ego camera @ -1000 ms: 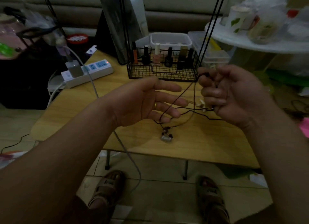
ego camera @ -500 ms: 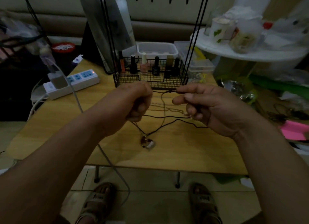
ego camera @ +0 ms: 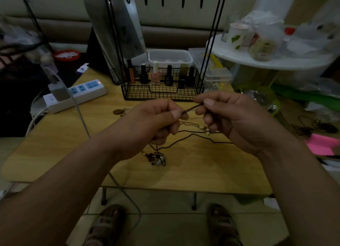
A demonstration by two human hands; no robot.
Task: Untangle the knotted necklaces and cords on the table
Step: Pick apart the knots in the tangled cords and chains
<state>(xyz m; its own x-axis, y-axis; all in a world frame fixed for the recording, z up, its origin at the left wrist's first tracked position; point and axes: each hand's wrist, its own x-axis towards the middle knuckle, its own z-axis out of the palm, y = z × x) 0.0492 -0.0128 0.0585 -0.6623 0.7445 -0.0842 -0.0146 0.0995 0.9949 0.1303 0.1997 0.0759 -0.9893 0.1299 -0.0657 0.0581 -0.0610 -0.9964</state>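
Pale matt wood-grain table [ego camera: 184, 176], thin dark braided cord [ego camera: 192, 108] with glossy beaded pendant [ego camera: 156, 158], black wire-mesh metal basket [ego camera: 161, 91], smooth white plastic power strip [ego camera: 77, 97], glossy nail-polish bottles [ego camera: 168, 76].

No text, brand or number could be read. Pale lettering showed on the strap of each sandal [ego camera: 105, 221], too blurred to make out. A dark nail polish bottle [ego camera: 168, 78] in the wire basket [ego camera: 161, 95] carried a small light label, too small to read. White marks covered the red lid [ego camera: 67, 54] at the far left; whether they were writing or a pattern could not be told.
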